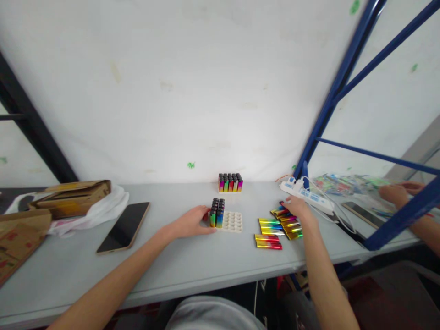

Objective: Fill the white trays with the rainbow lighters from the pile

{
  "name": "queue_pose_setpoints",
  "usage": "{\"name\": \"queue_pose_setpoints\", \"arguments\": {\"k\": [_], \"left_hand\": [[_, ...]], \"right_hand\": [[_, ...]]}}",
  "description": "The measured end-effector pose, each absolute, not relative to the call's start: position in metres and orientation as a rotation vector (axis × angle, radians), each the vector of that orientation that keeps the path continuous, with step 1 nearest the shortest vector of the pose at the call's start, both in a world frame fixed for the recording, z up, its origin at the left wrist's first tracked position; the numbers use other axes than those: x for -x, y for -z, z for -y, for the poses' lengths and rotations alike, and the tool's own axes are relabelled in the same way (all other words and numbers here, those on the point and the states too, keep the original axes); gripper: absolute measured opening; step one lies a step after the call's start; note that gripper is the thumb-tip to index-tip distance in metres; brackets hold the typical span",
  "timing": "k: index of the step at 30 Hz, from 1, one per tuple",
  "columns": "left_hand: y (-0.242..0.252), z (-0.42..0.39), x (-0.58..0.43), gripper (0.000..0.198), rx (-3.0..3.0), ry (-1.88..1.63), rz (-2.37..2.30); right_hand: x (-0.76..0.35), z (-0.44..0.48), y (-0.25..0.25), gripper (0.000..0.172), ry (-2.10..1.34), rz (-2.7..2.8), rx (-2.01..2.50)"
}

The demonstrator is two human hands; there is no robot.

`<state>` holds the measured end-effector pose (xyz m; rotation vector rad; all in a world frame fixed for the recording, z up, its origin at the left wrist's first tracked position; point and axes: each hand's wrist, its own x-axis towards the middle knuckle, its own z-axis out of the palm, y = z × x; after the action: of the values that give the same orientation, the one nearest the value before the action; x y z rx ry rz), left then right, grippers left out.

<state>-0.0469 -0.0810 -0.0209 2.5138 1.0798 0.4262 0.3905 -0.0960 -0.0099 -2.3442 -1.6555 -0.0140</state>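
Nearest the viewer: grey clothing (pixel 213 314), then the front edge of a pale worktop (pixel 192 270). Just back from that edge, on the right side, a row of red-and-gold lighters (pixel 268 242) lies flat; directly behind it, more loose lighters (pixel 271 226), gold, blue and green, some overlapping in a heap. The right hand (pixel 298 208) reaches over the far right of this heap, fingers bent down to a dark lighter end; grip nearly closed, but cannot tell whether a piece is grasped. Left of the heap, well apart from it, a white tray (pixel 233 222) with round recesses lies flat: standing lighters (pixel 217 213), black tops up, fill its left part, the right part showing bare recesses. The left hand (pixel 194 222) is at the tray's left end, thumb in front, fingers behind, grip half open around that end; cannot tell how firmly it presses. To the left, a dark-screened phone (pixel 125 227), then a cardboard box (pixel 79 199) against a white plastic bag (pixel 115 204). Back right, a power strip (pixel 312 198) with cables; past a blue frame (pixel 323 123), another person's hands (pixel 395 195). Farther back, before the white wall (pixel 206 91), a compact block of upright lighters (pixel 230 183).
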Motion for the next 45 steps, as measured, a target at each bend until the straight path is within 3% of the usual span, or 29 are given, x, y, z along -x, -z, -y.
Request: {"name": "queue_pose_setpoints", "arguments": {"k": [4,10,15,19,27,35,41,45], "left_hand": [[0.02,0.081,0.047,0.043,-2.52,-0.425,-1.071],[0.023,0.082,0.044,0.043,-2.537,-0.48,-1.117],[0.034,0.081,0.036,0.068,-2.53,-0.546,-1.234],[0.037,0.081,0.032,0.08,-2.526,-0.532,-1.255],[0.038,0.078,0.037,0.076,-2.544,-0.545,-1.214],[0.035,0.081,0.039,0.074,-2.527,-0.538,-1.183],[0.037,0.079,0.04,0.069,-2.551,-0.559,-1.171],[0.034,0.079,0.04,0.07,-2.546,-0.515,-1.166]], "right_hand": [[-0.385,0.092,0.01,0.02,-0.042,1.727,2.317],[-0.37,0.093,-0.005,0.026,-0.135,1.703,1.98],[-0.323,0.106,-0.021,0.043,-0.559,1.676,1.322],[-0.272,0.111,-0.026,0.045,-0.785,1.557,1.184],[-0.218,0.111,-0.012,0.062,-0.493,1.554,1.291],[-0.206,0.108,0.003,0.042,-0.434,1.592,1.372],[-0.201,0.109,0.002,0.049,-0.45,1.658,1.338],[-0.201,0.109,0.002,0.041,-0.415,1.672,1.371]]}}
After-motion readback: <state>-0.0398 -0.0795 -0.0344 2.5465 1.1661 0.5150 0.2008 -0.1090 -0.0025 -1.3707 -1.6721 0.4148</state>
